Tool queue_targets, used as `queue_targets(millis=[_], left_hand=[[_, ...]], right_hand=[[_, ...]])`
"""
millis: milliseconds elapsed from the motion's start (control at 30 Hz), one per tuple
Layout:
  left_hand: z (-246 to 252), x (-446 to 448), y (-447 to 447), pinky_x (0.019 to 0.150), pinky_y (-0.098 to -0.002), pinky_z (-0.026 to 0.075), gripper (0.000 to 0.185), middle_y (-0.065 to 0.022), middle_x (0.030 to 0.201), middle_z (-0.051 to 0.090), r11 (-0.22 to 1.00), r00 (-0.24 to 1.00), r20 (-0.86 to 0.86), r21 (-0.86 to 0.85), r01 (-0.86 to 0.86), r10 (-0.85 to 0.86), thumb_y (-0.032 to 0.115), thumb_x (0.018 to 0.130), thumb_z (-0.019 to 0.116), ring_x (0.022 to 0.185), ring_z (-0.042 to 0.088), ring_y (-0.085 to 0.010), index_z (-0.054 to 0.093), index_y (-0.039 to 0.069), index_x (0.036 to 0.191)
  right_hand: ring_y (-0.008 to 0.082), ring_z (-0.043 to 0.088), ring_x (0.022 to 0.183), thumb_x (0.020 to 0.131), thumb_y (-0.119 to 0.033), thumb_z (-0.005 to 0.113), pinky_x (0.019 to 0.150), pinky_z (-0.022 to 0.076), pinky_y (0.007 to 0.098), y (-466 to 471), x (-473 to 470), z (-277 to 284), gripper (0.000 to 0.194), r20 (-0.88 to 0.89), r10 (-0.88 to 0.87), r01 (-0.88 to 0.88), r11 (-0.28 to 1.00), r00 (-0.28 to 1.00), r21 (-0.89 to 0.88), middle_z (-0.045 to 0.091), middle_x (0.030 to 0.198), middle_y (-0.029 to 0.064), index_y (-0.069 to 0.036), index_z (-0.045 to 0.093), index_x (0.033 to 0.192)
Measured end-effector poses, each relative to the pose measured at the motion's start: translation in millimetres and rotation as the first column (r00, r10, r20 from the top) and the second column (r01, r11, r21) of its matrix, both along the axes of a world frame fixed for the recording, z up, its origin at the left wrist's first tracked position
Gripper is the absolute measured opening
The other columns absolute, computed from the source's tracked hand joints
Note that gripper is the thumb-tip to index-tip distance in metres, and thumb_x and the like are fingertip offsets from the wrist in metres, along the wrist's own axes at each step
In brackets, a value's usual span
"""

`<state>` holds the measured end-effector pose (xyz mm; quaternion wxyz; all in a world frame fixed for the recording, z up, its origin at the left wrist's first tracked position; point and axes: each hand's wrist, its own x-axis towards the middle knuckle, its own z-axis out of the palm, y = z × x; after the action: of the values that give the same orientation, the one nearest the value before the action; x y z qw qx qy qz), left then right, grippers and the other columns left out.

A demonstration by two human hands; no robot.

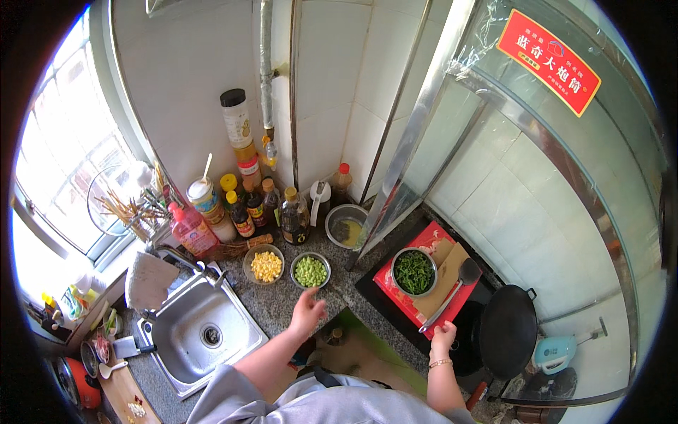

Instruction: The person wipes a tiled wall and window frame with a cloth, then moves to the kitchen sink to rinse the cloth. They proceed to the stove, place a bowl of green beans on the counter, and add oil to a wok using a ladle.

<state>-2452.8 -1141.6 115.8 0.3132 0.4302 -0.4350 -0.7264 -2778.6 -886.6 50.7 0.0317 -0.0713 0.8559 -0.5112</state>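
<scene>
My left hand (309,312) reaches over the counter edge, fingers partly spread and nothing in it. Just beyond its fingertips stands a metal bowl (328,273) of shelled green beans (310,271). To the left of that is a clear bowl (246,273) of yellow corn kernels (266,266). My right hand (443,337), its fingers curled, is at the near corner of a red cardboard sheet (389,273); whether it grips the edge is unclear. Close by lies the handle of a metal wok spatula (468,272). A metal bowl (395,282) of chopped greens (415,271) rests on the cardboard.
A black wok (508,332) leans tilted at the right. The steel sink (183,350) is left, with a cleaver (127,347) beside it and a wooden cutting board (119,384) nearer. Sauce bottles (294,217) and a metal basin (331,233) line the back. A glass panel (418,164) juts in.
</scene>
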Motion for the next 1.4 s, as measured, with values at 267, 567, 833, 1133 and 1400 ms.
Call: queue_targets(millis=[267,567,833,1133,1400], left_hand=[[35,-130,-190,0.115,-0.0469,0.024,0.083,-0.0248,0.153,0.021,0.724,0.849,0.458,-0.675,0.14,0.264,0.013,0.079,0.071,0.14,0.022,-0.0425,0.024,0.004,0.148],[33,-186,-227,0.109,-0.0483,0.032,0.076,-0.0279,0.136,0.035,0.911,0.701,0.616,-0.394,-0.121,0.359,0.012,0.083,0.067,0.131,0.032,-0.0424,0.022,-0.006,0.141],[8,-197,-240,0.092,-0.048,0.045,0.048,-0.0276,0.12,0.056,0.933,0.806,0.471,-0.153,-0.327,0.36,0.021,0.09,0.065,0.112,0.055,-0.043,0.042,-0.006,0.123],[14,-194,-244,0.083,-0.0505,0.045,0.032,-0.0263,0.116,0.058,0.925,0.826,0.418,-0.196,-0.325,0.378,0.023,0.101,0.046,0.104,0.057,-0.0424,0.046,-0.002,0.121],[84,-175,-235,0.072,-0.0431,0.044,0.026,-0.0178,0.088,0.059,0.821,0.871,0.187,-0.467,-0.328,0.455,0.022,0.097,0.053,0.08,0.055,-0.0309,0.05,-0.004,0.102]], right_hand=[[0.0177,0.054,0.092,0.085,0.001,0.062,0.082,0.0473,0.0304,-3,2,-16,0.032,0.026,-0.004,0.003,1.0,1.0,0.013,0.055,0.104,0.0071,-0.003,0.054,0.116],[0.0135,0.054,0.081,0.085,0.002,0.062,0.067,0.0463,0.0255,36,15,-29,0.026,0.216,-0.009,0.052,0.979,0.976,-0.196,0.056,0.099,0.0056,-0.005,0.056,0.109],[0.0096,0.053,0.079,0.089,0.0,0.057,0.063,0.0455,0.0228,33,37,3,0.021,0.346,0.087,0.001,0.97,0.934,-0.245,0.055,0.093,0.0002,-0.01,0.056,0.107],[0.0101,0.052,0.066,0.086,-0.003,0.061,0.058,0.0434,0.0243,50,45,-18,0.016,0.297,0.174,-0.119,0.974,0.939,-0.193,0.058,0.081,0.0025,-0.004,0.06,0.102],[0.009,0.048,0.061,0.088,-0.001,0.057,0.052,0.0394,0.0234,55,38,-51,0.014,0.12,0.292,-0.276,0.952,0.949,-0.133,0.053,0.076,0.0001,-0.005,0.059,0.1]])
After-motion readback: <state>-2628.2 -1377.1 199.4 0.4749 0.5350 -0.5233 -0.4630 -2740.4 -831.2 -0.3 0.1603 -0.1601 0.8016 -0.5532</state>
